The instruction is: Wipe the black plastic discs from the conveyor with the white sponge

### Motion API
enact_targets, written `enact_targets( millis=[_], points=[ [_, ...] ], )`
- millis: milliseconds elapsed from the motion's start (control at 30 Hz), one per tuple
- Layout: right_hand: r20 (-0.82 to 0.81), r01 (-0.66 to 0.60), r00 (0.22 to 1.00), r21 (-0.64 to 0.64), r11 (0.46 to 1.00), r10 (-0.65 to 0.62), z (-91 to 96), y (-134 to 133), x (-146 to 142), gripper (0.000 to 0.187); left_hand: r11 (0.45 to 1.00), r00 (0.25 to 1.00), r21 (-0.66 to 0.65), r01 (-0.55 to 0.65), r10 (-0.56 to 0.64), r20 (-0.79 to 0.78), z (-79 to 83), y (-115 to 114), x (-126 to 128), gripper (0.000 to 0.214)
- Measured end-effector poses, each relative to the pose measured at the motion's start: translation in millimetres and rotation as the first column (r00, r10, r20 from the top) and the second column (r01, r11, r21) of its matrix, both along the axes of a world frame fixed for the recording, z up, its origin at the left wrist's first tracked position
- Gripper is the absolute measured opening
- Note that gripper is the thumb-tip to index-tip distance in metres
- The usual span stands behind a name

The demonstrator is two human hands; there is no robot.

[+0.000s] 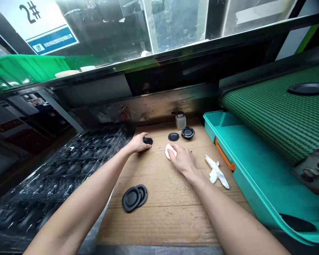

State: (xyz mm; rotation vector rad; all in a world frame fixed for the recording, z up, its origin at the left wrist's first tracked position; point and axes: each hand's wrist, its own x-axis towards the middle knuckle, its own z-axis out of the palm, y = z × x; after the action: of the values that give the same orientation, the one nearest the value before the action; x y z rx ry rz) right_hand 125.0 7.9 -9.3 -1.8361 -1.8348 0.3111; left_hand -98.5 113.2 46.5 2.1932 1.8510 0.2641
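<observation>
The grip of the right hand (183,160) is clamped on a rounded white pad (168,150), partly hidden by the fingers; its material cannot be told. The grip of the left hand (137,143), slightly farther off, pinches a short row of overlapping round black discs (148,141) near the left edge of the brown cardboard-covered tabletop (162,219). An uneven pinch could fan these discs apart.

Nearest the viewer, two matt black discs with ringed faces (131,199) overlap between the forearms; a lowered forearm might push them askew, and rubbing could scuff them. To the right, a crumpled white cloth (215,173) lies loose, liable to be dragged by a sweeping arm.

Beyond the hands, a flat black disc (173,136) lies just beside a raised black ringed piece (188,132). Behind them stands a squat translucent bottle with a dark top (180,123); an overlong reach could topple it and, if it is unsealed, wet the pieces. At far right, a black disc (307,88) rests on a green mesh conveyor belt (279,102); belt motion could drop it.
</observation>
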Motion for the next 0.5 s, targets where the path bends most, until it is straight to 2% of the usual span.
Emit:
enact_targets(
  millis=[67,167,233,333,400,500],
  points=[
    [0.000,0.006,1.000,0.001,1.000,-0.006,-0.5,0,0,0.036,0.998,0.999,0.052,-0.018,0.020,-0.028,10.6,-19,-2,0.093],
    [-0.004,0.005,1.000,0.000,1.000,-0.005,-0.8,0,0,0.037,0.996,0.998,0.088,0.025,-0.019,-0.067,25.6,-79,-11,0.093],
    [-0.001,-0.006,1.000,-0.002,1.000,0.006,-0.3,0,1,0.037,0.998,0.994,0.023,0.054,-0.051,-0.099,28.7,-131,-19,0.095],
    [0.008,-0.013,1.000,-0.002,1.000,0.013,1.1,-1,1,0.038,0.988,0.991,-0.148,0.035,-0.053,-0.120,21.7,-196,-26,0.103],
    [0.011,-0.007,1.000,-0.007,1.000,0.007,2.4,-1,2,0.038,0.980,0.992,-0.196,0.025,-0.048,-0.114,14.2,-221,-24,0.095],
    [0.017,-0.005,1.000,-0.021,1.000,0.005,4.0,-3,1,0.039,0.988,0.997,-0.152,0.026,-0.037,-0.065,5.5,-230,-15,0.077]
  ],
)
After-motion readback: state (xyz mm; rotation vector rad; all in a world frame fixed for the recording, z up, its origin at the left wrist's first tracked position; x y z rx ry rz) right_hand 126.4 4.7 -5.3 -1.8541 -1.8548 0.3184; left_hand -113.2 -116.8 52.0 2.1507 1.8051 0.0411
